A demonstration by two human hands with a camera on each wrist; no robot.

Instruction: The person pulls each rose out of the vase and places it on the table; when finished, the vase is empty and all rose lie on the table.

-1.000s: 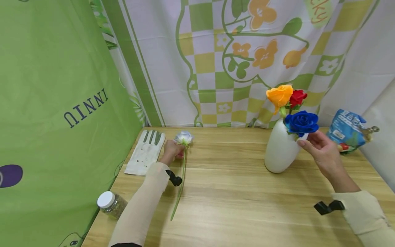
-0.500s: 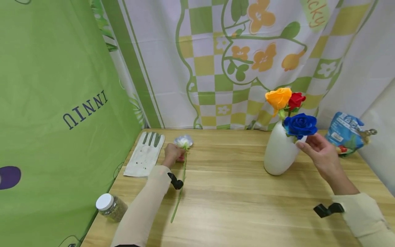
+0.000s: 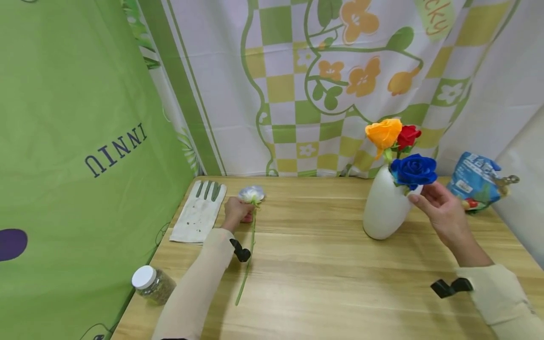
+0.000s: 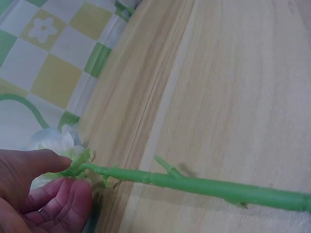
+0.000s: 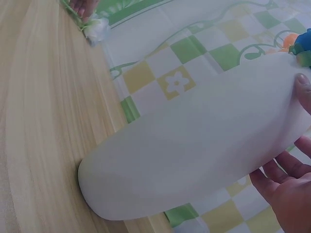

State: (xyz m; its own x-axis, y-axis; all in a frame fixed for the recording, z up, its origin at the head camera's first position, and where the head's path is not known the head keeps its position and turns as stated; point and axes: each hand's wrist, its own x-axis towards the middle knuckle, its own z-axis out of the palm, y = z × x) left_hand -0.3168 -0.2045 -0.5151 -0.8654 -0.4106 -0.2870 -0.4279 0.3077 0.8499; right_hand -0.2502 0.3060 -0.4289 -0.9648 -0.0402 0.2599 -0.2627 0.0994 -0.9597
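My left hand point(image 3: 238, 211) pinches the green stem of a pale bluish-white artificial flower point(image 3: 251, 194) just under its head, at the table's left. In the left wrist view, thumb and fingers meet on the stem point(image 4: 209, 187), which runs off to the right with small thorn-like spurs. At the right stands a white vase point(image 3: 384, 208), upright, holding an orange rose point(image 3: 384, 134), a red rose point(image 3: 409, 137) and a blue rose point(image 3: 413, 169). My right hand point(image 3: 446, 215) holds the vase near its mouth, thumb in front and fingers round the far side; the mouth is hidden behind the blooms.
A white work glove point(image 3: 197, 215) lies left of my left hand. Nearer me is a jar point(image 3: 159, 285) with a white lid. Behind my right hand stands a blue bag point(image 3: 473, 182) with a clip. Curtains hang behind and left of the wooden table point(image 3: 323, 283).
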